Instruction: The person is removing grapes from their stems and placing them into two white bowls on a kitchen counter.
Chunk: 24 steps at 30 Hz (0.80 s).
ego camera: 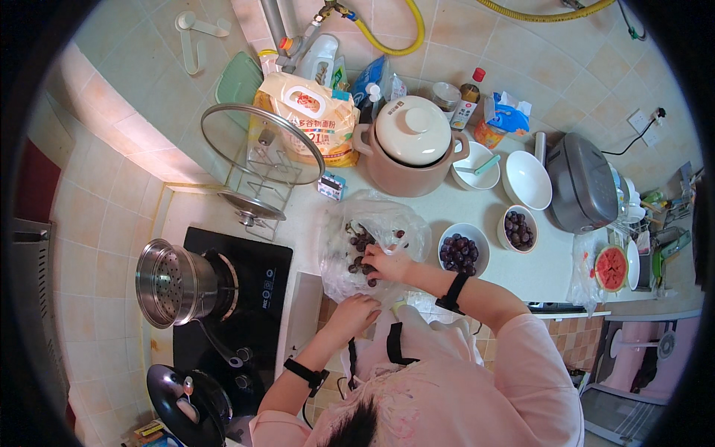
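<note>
A clear plastic bag (341, 218) lies spread at the counter's front edge, with dark grapes (361, 240) and some stems in it. My right hand (389, 264) reaches into the bag, its fingers on the grapes; whether it grips one cannot be told. My left hand (354, 313) is at the bag's near edge with its fingers curled; what it holds, if anything, is hidden. Just right of the bag stands a white bowl of dark grapes (459, 251). Beyond it, a smaller bowl (518, 229) also holds grapes.
Left, a steel steamer pot (173, 285) stands on a black cooktop (262, 251). Glass lids stand in a wire rack (273, 184). Behind the bag are a flour bag (307, 123) and a lidded ceramic pot (410, 173). White bowls (528, 181), a rice cooker (584, 181) and cut watermelon (611, 269) are right.
</note>
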Motion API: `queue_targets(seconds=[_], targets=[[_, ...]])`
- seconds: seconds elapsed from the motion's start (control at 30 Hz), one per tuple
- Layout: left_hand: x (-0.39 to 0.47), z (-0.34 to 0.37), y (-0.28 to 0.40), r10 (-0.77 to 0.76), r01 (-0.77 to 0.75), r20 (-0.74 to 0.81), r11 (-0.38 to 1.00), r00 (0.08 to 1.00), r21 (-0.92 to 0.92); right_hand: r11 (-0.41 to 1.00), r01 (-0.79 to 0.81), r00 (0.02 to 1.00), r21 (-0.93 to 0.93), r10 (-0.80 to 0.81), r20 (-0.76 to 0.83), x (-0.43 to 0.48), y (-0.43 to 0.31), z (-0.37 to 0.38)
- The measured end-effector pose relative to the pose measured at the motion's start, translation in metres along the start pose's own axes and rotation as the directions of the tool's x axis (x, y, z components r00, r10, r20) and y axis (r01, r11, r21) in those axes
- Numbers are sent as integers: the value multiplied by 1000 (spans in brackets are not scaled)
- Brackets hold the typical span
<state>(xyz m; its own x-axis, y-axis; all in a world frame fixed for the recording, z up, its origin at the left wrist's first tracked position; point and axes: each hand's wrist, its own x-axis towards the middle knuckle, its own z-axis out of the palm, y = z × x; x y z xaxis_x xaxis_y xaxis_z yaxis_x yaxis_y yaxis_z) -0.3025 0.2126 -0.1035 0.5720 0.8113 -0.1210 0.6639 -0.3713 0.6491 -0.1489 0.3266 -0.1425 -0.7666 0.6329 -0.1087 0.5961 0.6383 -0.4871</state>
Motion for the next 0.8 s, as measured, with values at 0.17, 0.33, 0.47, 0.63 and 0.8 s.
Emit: queue_targets(seconds=[0.17, 0.33, 0.47, 0.63, 0.8], targets=[[-3, 1, -4, 0, 0, -39, 1000, 999, -7, 1000, -29, 998, -8, 30, 55, 4, -5, -6], [-10, 3, -11, 5, -6, -91, 1000, 996, -15, 867, -96, 981, 490, 165, -101, 0, 16, -6], [-12, -2, -15, -78, 67, -229, 996, 970, -57, 618, -117, 972, 777, 230, -37, -3, 29, -8], [5, -24, -13, -280, 175, -457, 950, 844, -259, 476, -201, 952, 856, 303, 56, -6, 32, -17], [35, -40, -10, -216, 13, -654, 954, 725, -300, 410, -355, 916, 840, 333, 224, -8, 19, -43]])
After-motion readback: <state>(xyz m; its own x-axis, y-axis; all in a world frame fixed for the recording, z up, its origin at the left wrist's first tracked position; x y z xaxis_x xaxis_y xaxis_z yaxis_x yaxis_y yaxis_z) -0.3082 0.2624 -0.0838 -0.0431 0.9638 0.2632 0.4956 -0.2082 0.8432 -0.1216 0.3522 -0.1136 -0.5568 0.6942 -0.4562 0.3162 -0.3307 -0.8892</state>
